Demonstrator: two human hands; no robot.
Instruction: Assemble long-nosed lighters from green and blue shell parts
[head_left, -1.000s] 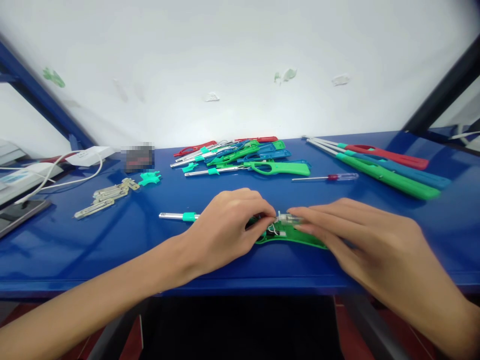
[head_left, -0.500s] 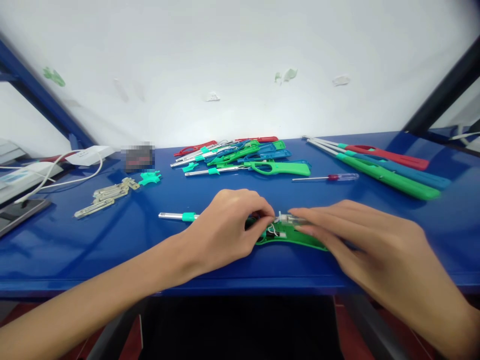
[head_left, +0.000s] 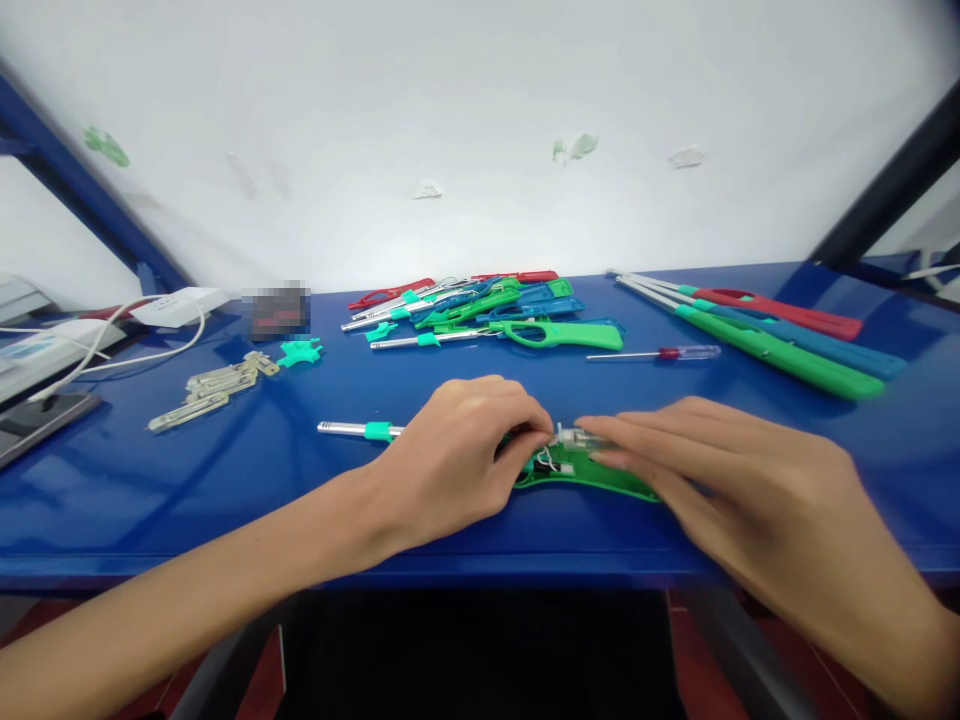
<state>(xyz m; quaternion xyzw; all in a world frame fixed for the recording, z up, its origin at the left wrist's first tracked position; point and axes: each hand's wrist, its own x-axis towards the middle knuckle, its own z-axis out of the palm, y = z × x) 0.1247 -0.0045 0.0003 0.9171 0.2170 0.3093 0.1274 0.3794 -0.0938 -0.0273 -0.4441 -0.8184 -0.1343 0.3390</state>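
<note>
A green lighter half-shell [head_left: 592, 478] with white wires and a clear part inside lies near the front edge of the blue table [head_left: 262, 480]. Its metal tube with a teal collar [head_left: 360, 431] sticks out to the left. My left hand [head_left: 457, 455] is curled over the shell's left end, fingertips pinched on the inner parts. My right hand [head_left: 720, 470] lies over the shell's right end, with its fingers extended and pressing on the clear part.
A pile of red, green and blue lighter parts [head_left: 487, 310] lies behind my hands. A small screwdriver [head_left: 660, 353] and three long assembled lighters [head_left: 765, 335] are at the right. Metal pieces [head_left: 210, 390], a teal piece [head_left: 300, 352], cables and a phone [head_left: 30, 425] lie left.
Almost nothing differs. Both hands stay on the green shell, with only slight finger shifts and a small camera movement.
</note>
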